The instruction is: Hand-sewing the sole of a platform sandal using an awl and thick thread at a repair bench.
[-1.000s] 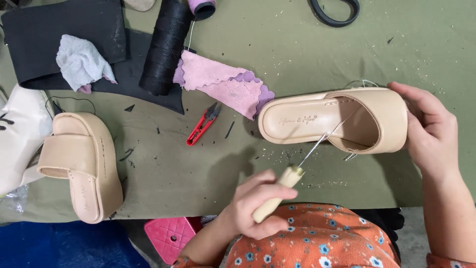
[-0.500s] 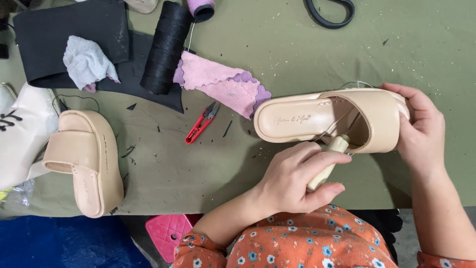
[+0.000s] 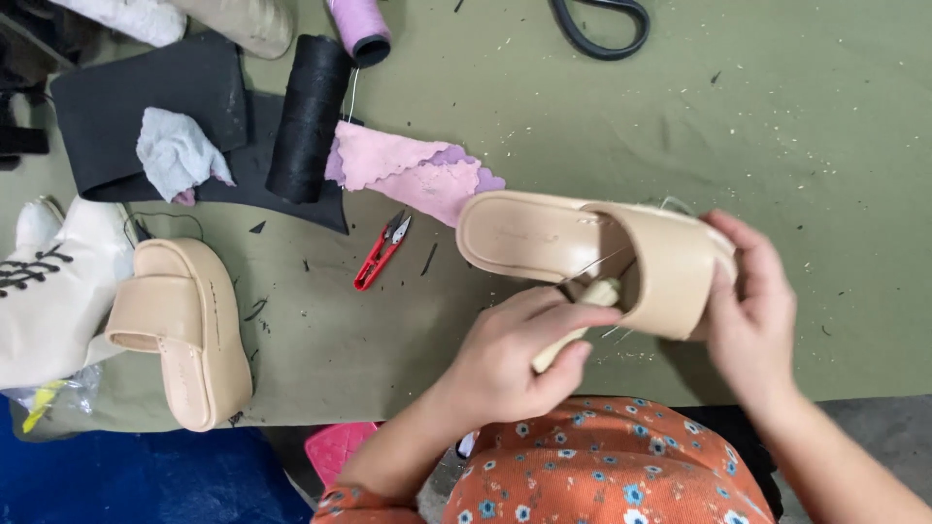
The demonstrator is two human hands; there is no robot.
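A beige platform sandal (image 3: 544, 238) lies tilted over the front of the green table, its wide strap to the right. My right hand (image 3: 757, 291) grips the strap end and toe. My left hand (image 3: 524, 344) is closed around the pale wooden handle of an awl (image 3: 573, 315), whose thin metal point sits at the strap's edge beside the insole. A thread runs across the strap opening. The matching beige sandal (image 3: 184, 330) lies on its side at the left front of the table.
Red thread snips (image 3: 381, 254) lie left of the held sandal. Pink and lilac leather scraps (image 3: 408, 175), a black thread cone (image 3: 309, 116), black sheet material (image 3: 146, 107) with a grey cloth, a purple spool (image 3: 359, 24), black scissors (image 3: 602, 29) and a white laced shoe (image 3: 49, 281) crowd the back and left.
My left hand has carried the awl from the table's front edge up to the sandal strap. The sandal has shifted slightly left and tilted in my right hand.
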